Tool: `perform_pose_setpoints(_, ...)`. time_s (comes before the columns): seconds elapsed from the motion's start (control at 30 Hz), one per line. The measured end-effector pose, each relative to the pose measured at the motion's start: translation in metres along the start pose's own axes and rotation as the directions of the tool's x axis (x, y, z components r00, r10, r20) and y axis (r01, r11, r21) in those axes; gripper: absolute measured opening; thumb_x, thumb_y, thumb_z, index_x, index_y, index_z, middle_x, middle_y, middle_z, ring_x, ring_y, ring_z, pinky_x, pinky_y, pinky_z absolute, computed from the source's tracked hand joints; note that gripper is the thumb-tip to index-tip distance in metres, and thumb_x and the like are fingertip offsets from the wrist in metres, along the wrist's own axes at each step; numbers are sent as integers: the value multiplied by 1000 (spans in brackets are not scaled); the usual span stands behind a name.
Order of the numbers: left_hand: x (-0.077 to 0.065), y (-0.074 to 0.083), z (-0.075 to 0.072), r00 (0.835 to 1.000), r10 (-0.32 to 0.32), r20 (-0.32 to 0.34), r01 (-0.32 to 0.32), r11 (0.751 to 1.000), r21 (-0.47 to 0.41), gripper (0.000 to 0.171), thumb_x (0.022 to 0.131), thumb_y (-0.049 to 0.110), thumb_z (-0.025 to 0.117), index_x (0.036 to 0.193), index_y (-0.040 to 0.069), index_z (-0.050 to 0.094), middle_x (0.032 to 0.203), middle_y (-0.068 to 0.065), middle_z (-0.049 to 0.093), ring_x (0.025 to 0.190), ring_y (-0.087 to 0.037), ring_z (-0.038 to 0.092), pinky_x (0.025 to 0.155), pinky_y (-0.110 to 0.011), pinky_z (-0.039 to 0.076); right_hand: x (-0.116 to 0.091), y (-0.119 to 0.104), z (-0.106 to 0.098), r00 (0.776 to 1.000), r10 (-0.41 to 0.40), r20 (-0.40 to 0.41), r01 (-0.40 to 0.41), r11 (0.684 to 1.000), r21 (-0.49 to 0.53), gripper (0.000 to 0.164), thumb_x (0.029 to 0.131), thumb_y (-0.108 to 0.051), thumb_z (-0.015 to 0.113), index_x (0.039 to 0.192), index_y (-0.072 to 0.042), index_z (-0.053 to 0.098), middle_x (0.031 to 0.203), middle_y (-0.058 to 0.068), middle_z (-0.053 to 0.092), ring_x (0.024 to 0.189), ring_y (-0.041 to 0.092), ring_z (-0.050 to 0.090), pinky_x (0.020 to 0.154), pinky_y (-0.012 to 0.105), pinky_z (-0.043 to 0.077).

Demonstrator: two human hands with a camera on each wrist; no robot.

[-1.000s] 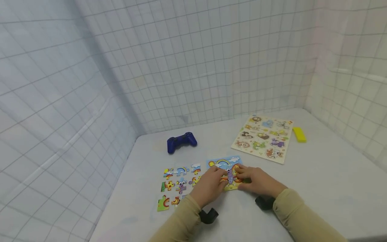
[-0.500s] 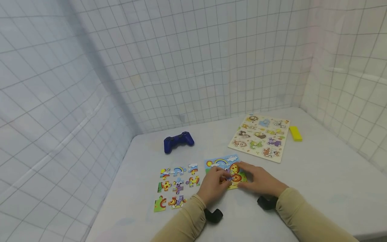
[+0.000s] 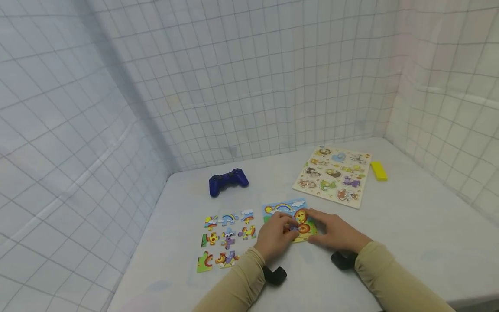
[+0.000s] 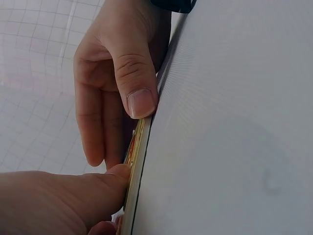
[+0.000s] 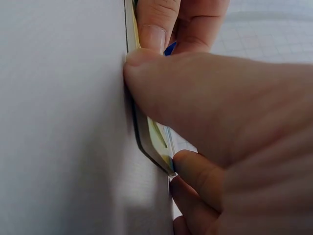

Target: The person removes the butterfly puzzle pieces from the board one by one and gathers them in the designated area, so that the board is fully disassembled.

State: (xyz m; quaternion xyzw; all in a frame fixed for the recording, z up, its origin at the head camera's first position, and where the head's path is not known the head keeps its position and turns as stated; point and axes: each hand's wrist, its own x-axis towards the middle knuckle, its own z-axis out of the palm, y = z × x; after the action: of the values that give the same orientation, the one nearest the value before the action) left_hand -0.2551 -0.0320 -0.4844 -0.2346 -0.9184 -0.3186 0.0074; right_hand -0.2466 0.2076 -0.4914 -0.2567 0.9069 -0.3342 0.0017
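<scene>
A small, colourful jigsaw puzzle (image 3: 283,209) with a sun, a rainbow and cartoon animals lies flat on the white table, between both hands. My left hand (image 3: 276,235) bends its fingers over its lower middle, thumb and index finger close together there; I cannot tell whether they pinch a piece. The right hand (image 3: 337,233) grips the puzzle's right side, index finger along the side and thumb at the front edge. In the right wrist view the right thumb (image 5: 146,68) lies against the puzzle's edge (image 5: 146,129), other fingers by its corner. The left thumb (image 5: 155,34) is just beyond.
Several loose jigsaw pieces (image 3: 228,237) lie in rows to the left, partly hidden by the left sleeve. A blue game controller (image 3: 228,181) sits behind them. At the back right are a wooden animal puzzle board (image 3: 332,175) and a yellow block (image 3: 379,171).
The right hand's fingers have drawn back from the puzzle's middle to its right side, uncovering the orange animals. The left hand stays over the lower middle. The head view has shifted slightly.
</scene>
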Motion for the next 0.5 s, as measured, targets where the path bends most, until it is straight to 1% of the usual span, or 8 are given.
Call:
perform_pose_setpoints(0.13,2,1,-3,1000,-22,18,22,1000,-9,22,95,32,75,116,24,77,126,7,63,86,0,56,69,-21,45,3,-1,1,1000,0,2,0,1000,7,78,91,-39,79,156,-12,45,158,15,47,145,38,44,116,56,38)
perform_pose_setpoints(0.27,3,1,-3,999,-28,39,30,999,-40,24,94,34,76,117,26,77,100,11,66,75,-2,53,62,-23,41,3,-3,1,1000,16,17,-16,999,30,78,91,-37,79,156,-12,44,159,15,45,146,39,43,116,57,37)
perform_pose_setpoints(0.37,3,1,-2,997,-52,50,55,997,-61,25,92,35,77,117,29,77,82,14,60,69,-4,52,58,-25,39,1,-4,1,1000,22,18,-23,999,31,78,91,-37,79,156,-12,44,160,14,44,147,38,42,117,57,36)
perform_pose_setpoints(0.5,3,3,0,997,-68,46,70,996,-51,29,89,37,79,118,31,76,83,15,60,72,-4,53,60,-25,39,0,-5,0,1000,27,12,-28,999,26,77,91,-35,79,155,-11,45,159,15,45,146,39,43,117,57,36)
